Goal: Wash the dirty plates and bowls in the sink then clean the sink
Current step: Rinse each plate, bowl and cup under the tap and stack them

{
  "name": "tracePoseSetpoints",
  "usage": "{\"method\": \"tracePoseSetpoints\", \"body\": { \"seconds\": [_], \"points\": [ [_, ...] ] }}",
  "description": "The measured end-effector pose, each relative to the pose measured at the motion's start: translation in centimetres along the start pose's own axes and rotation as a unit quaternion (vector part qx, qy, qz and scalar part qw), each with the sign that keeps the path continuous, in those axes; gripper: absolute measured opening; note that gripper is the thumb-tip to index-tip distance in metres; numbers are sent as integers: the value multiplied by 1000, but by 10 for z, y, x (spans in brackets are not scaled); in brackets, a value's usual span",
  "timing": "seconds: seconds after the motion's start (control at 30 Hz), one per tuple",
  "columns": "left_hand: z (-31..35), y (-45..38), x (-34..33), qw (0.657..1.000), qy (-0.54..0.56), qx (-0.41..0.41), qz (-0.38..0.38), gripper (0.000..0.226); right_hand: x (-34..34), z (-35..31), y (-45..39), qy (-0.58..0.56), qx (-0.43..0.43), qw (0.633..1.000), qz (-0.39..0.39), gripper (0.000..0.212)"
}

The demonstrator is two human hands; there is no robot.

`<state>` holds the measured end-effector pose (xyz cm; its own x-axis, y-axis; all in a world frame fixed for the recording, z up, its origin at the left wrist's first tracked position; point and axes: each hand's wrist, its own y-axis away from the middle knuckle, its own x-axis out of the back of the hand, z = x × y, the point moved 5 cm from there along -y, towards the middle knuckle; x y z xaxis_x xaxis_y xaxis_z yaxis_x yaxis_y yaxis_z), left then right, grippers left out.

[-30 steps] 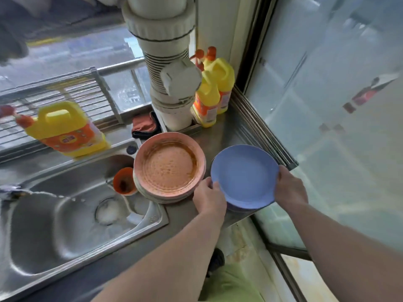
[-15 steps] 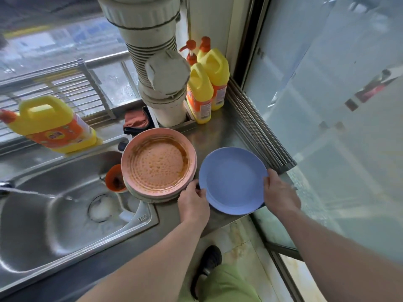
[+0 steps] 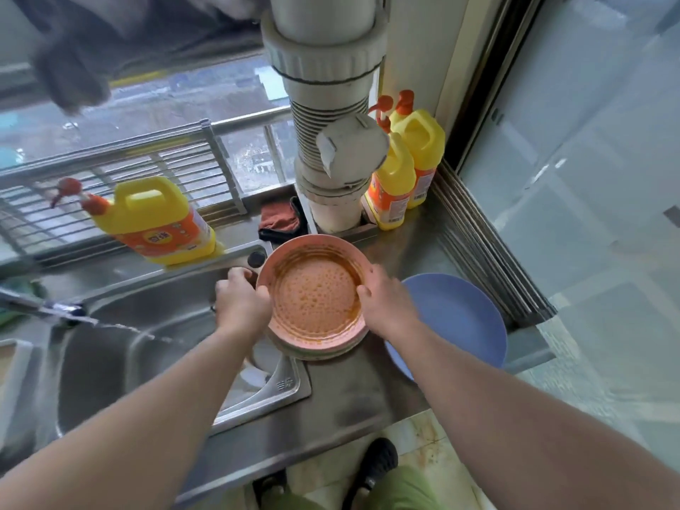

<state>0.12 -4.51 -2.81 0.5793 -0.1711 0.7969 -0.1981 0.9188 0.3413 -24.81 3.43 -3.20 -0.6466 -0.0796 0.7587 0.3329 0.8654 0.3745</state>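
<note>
Three yellow detergent bottles, one blue plate, one stack of dirty plates, perhaps three or four, one sink, two hands

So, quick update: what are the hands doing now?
Left hand and right hand grip the dirty pink plate, top of a stack. Blue plate beside it on the counter. Nothing in the way.

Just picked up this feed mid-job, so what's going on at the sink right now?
A person is at a steel sink with water running from the tap. Both hands grip the dirty pink plate topping a stack at the sink's edge: left hand on its left rim, right hand on its right. A blue plate lies beside it on the counter, untouched.
</note>
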Motion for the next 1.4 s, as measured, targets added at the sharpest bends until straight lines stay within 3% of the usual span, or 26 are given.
{"method": "tracePoseSetpoints", "body": {
  "seconds": [0.07, 0.2, 0.33, 0.47, 0.6, 0.7, 0.87, 0.97, 1.07, 1.23, 1.3, 1.4],
  "points": [
    [-10, -4, -2, 998, -45, -9, -47, 24, -5, -4, -3, 41, -34, 999, 6, 33],
    [-14, -10, -1, 994, -72, -62, -53, 20, -8, -11, -1, 95, -74, 993, 2, 31],
    [-15, -13, 5, 992, -68, -78, -67, 17, 3, -15, 2, 4, -102, 994, 50, 33],
    [-24, -12, 20, 986, 112, -24, -118, 20, 14, -40, 21, -60, -53, 986, 147, 25],
    [-65, -21, 45, 922, 345, 60, -163, 32, 0, -96, 39, -130, 12, 972, 198, 20],
    [-107, -26, 80, 894, 394, 123, -175, 31, -39, -138, 46, -184, 9, 971, 153, 11],
    [-188, -37, 126, 877, 409, 192, -161, 24, -138, -175, 47, -227, -113, 967, -18, 13],
    [-219, -44, 160, 879, 422, 167, -148, 29, -194, -195, 53, -254, -156, 950, -95, 20],
    [-246, -62, 187, 913, 375, 102, -126, 44, -236, -216, 58, -234, -149, 949, -152, 31],
    [-278, -73, 224, 961, 266, 56, -55, 41, -305, -228, 39, -197, -125, 952, -197, 34],
    [-288, -77, 229, 967, 248, 43, -43, 43, -310, -240, 37, -207, -119, 954, -183, 27],
    [-313, -84, 223, 960, 260, 89, -46, 38, -273, -270, 47, -187, -82, 972, -114, 18]
  ]
}}
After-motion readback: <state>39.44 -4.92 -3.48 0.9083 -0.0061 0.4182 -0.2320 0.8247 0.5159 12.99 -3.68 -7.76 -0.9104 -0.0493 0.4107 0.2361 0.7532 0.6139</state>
